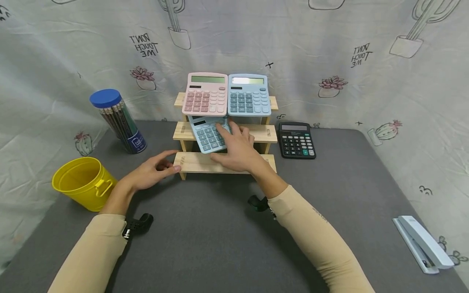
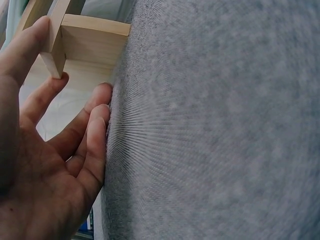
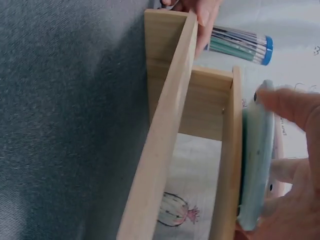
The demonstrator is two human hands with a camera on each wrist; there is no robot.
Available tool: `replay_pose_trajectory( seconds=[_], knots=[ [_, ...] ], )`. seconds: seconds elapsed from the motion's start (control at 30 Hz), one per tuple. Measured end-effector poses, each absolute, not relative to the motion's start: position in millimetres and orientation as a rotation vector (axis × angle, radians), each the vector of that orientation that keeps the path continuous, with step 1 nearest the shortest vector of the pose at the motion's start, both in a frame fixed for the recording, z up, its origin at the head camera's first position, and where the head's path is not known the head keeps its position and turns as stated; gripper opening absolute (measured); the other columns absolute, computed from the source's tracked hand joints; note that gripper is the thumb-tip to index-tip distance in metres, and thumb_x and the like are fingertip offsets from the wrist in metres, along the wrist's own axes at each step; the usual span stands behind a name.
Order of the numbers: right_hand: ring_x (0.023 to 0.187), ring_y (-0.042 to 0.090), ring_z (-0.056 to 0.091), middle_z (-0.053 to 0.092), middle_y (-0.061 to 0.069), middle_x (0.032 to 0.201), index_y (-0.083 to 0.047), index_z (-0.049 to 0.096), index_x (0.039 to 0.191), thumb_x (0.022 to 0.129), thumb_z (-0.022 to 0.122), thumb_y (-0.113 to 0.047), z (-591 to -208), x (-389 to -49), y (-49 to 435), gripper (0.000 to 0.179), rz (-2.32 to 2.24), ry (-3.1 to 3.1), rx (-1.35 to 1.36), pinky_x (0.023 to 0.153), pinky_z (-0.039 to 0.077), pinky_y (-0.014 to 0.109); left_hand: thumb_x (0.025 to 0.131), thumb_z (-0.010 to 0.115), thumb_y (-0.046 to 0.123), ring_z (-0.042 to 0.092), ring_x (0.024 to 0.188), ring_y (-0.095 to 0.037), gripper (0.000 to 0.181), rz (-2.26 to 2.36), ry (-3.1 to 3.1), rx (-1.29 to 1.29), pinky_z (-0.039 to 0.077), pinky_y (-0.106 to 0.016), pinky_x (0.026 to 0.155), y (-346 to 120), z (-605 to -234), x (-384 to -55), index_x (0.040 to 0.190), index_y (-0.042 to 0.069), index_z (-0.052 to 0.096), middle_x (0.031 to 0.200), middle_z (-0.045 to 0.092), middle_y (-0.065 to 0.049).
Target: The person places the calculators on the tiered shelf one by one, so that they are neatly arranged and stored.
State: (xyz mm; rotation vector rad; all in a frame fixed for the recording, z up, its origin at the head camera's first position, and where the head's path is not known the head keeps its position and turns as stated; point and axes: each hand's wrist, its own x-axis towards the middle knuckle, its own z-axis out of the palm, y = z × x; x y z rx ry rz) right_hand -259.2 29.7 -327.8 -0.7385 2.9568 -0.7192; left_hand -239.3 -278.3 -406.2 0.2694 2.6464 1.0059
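Observation:
A small three-step wooden rack [image 1: 196,162] stands on the grey table. My left hand [image 1: 152,171] pinches the left end of its lowest board, thumb above and index finger [image 2: 47,95] below; the other fingers touch the tabletop. With my right hand [image 1: 239,150] I hold a blue calculator [image 1: 209,136], tilted on the middle step, fingers over its keys and right edge. Seen edge-on in the right wrist view, that blue calculator [image 3: 257,150] lies close over the board. On the top step, a pink calculator [image 1: 205,95] and another blue calculator [image 1: 249,95] lean side by side.
Right of the rack lies a black calculator [image 1: 296,140]. A blue-lidded tub of pencils [image 1: 119,122] stands at back left, behind a yellow bucket [image 1: 84,183] beside my left forearm. A light blue stapler [image 1: 423,244] lies near the right edge. Patterned cloth [image 1: 293,40] hangs behind.

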Motion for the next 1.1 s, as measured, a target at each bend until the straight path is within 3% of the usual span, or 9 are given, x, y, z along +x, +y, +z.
replay_pose_trajectory(
  seconds=[0.1, 0.23, 0.57, 1.1],
  knots=[
    [0.145, 0.045, 0.017, 0.01, 0.018, 0.17, -0.019, 0.029, 0.164, 0.093, 0.071, -0.042, -331.1, -260.3, 31.6, 0.086, -0.757, 2.928, -0.776, 0.111, 0.021, 0.059, 0.099, 0.058, 0.061, 0.057, 0.119, -0.033, 0.08, 1.013, 2.644, 0.276, 0.046, -0.045, 0.092, -278.1, -407.7, -239.3, 0.162, 0.023, 0.028, 0.134, 0.059, -0.018],
    [0.148, 0.042, 0.013, 0.004, 0.015, 0.172, -0.019, 0.026, 0.164, 0.096, 0.068, -0.052, -337.8, -262.3, 28.9, 0.087, -0.799, 2.912, -0.794, 0.113, 0.018, 0.058, 0.099, 0.059, 0.059, 0.058, 0.116, -0.032, 0.079, 1.043, 2.632, 0.284, 0.047, -0.043, 0.089, -278.9, -409.9, -239.0, 0.162, 0.023, 0.029, 0.133, 0.06, -0.018],
    [0.135, 0.04, 0.027, 0.021, 0.017, 0.167, -0.02, 0.04, 0.157, 0.093, 0.068, -0.061, -344.0, -265.5, 17.3, 0.081, -0.873, 3.053, -0.712, 0.107, 0.024, 0.056, 0.1, 0.059, 0.058, 0.058, 0.111, -0.03, 0.077, 1.051, 2.638, 0.288, 0.047, -0.039, 0.085, -280.1, -409.1, -238.9, 0.162, 0.022, 0.031, 0.129, 0.061, -0.016],
    [0.135, 0.041, 0.024, 0.018, 0.02, 0.165, -0.021, 0.038, 0.157, 0.099, 0.061, -0.053, -342.7, -267.1, 2.5, 0.07, -0.919, 3.026, -0.672, 0.107, 0.022, 0.058, 0.1, 0.059, 0.057, 0.059, 0.112, -0.03, 0.076, 1.048, 2.64, 0.295, 0.047, -0.04, 0.085, -277.9, -407.3, -238.5, 0.162, 0.022, 0.03, 0.13, 0.061, -0.017]
  ],
)
